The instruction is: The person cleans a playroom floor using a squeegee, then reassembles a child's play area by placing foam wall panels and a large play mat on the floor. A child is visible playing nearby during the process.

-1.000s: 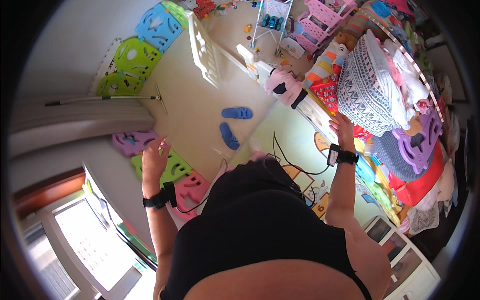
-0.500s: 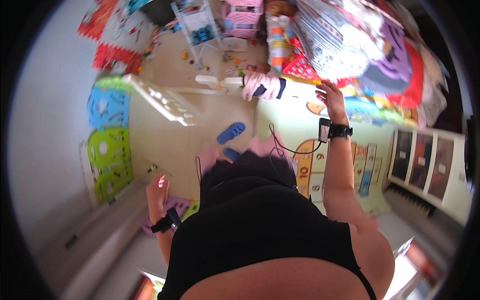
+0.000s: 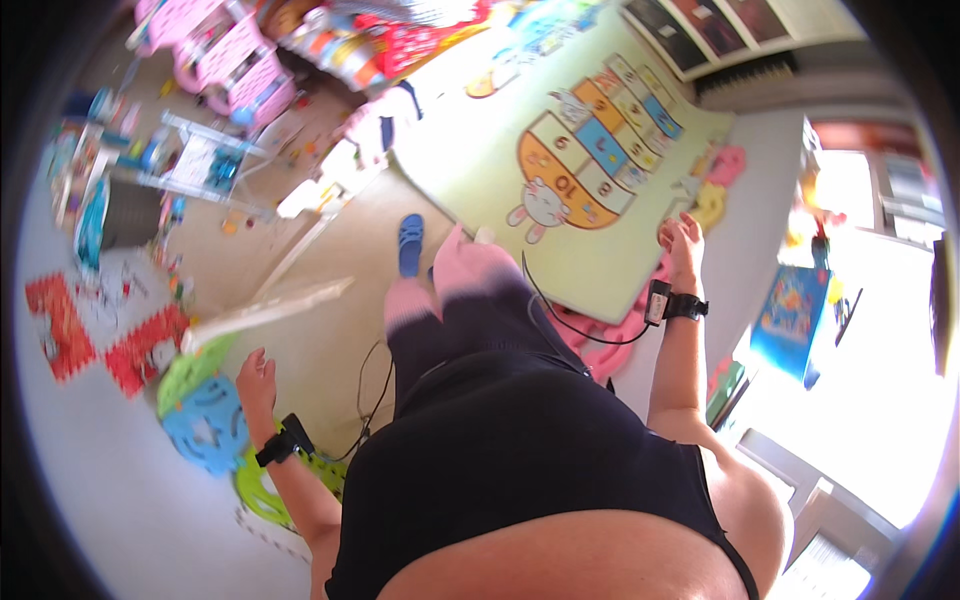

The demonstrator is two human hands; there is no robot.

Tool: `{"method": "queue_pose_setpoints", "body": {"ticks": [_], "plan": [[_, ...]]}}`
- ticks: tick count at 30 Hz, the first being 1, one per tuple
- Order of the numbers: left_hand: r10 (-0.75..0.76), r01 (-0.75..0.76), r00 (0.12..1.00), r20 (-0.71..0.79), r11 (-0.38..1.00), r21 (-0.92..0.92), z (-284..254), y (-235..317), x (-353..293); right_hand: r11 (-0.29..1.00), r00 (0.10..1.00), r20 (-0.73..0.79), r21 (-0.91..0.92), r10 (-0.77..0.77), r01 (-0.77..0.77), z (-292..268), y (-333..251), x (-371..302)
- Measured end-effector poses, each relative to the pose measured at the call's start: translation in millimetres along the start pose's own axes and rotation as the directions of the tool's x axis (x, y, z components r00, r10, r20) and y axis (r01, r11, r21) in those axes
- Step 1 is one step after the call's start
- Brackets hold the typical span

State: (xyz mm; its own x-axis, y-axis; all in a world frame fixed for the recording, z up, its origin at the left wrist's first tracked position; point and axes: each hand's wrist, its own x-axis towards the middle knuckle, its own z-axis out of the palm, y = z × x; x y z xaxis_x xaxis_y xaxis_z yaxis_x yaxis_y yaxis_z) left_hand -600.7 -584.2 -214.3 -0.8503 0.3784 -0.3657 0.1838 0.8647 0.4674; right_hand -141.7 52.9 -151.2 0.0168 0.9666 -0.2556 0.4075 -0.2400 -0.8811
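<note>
My left hand [image 3: 258, 385] hangs at the left with its fingers loosely bent and nothing in it, over the light blue and green wall or floor pieces. A black strap with a small box [image 3: 286, 440] sits on that wrist. My right hand [image 3: 682, 245] is held out at the right, fingers apart and slightly curled, also holding nothing. It appears above the edge of a pale green play mat [image 3: 470, 190] and a pink foam piece [image 3: 612, 345]. Another strapped box [image 3: 672, 303] is on the right wrist, and a black cable [image 3: 590, 338] runs from it toward my waist.
A white gate panel [image 3: 265, 315] stands at the left. Blue slippers [image 3: 410, 245] lie on the floor ahead. Beyond are a light blue folding frame [image 3: 205, 165], pink baskets [image 3: 235, 70], and scattered toys. A drawer cabinet [image 3: 715, 30] stands far right, a bright window nearer.
My body and view have turned to the right, bringing the play mat to the middle and the window into sight. The right hand has moved away from the piled cloth; both hands stay empty.
</note>
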Motion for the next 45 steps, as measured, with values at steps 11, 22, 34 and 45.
{"method": "queue_pose_setpoints", "body": {"ticks": [11, 22, 34, 45], "plan": [[0.240, -0.257, 0.936, 0.257, 0.966, 0.034, 34.7, 98.1, 78.2, 0.587, 0.662, -0.747, -0.565, -0.064, -0.580, -168.0, 133.3, -151.7], [0.383, -0.450, 0.835, 0.396, 0.889, 0.090, 64.8, 142.1, 115.5, 0.668, 0.777, -0.566, -0.694, -0.275, -0.269, -177.0, 185.0, -224.9], [0.476, -0.523, 0.759, 0.444, 0.852, -0.021, 38.1, 141.7, 130.1, 0.448, 0.678, -0.214, -0.874, -0.703, 0.188, -153.1, 103.1, -286.8], [0.454, -0.544, 0.757, 0.470, 0.836, 0.069, 22.4, 164.7, 117.8, 0.345, 0.553, -0.677, -0.730, -0.486, -0.590, -195.6, 93.9, -296.5]]}}
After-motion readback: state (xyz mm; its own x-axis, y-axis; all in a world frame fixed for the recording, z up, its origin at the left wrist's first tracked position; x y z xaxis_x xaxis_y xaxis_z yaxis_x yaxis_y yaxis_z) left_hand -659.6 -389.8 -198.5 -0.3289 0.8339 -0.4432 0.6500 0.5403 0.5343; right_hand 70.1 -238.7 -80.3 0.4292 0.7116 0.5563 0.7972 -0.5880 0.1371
